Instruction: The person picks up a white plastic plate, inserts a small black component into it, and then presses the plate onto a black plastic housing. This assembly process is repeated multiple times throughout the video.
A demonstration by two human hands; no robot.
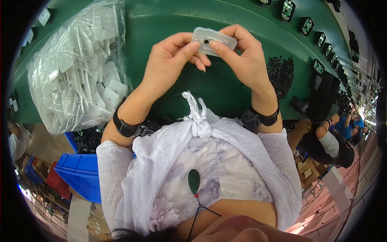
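Between my hands, above the green table, is a translucent white plastic cover [219, 39] with rounded corners and a small black part near its middle. My left hand [174, 54] pinches its left end with thumb and fingers. My right hand [242, 52] grips the right end, its thumb pressed on the face beside the black spot. To the left of my left hand lies a clear plastic bag [76, 68] full of similar white covers. A heap of small black parts [279, 74] sits just right of my right wrist.
Black housings with green circuit boards [307, 26] stand in a row along the table's right side. A blue bin [78, 173] is below the table's edge at left. Another person [330, 141] sits at the right. The green table [161, 20] spans the far side.
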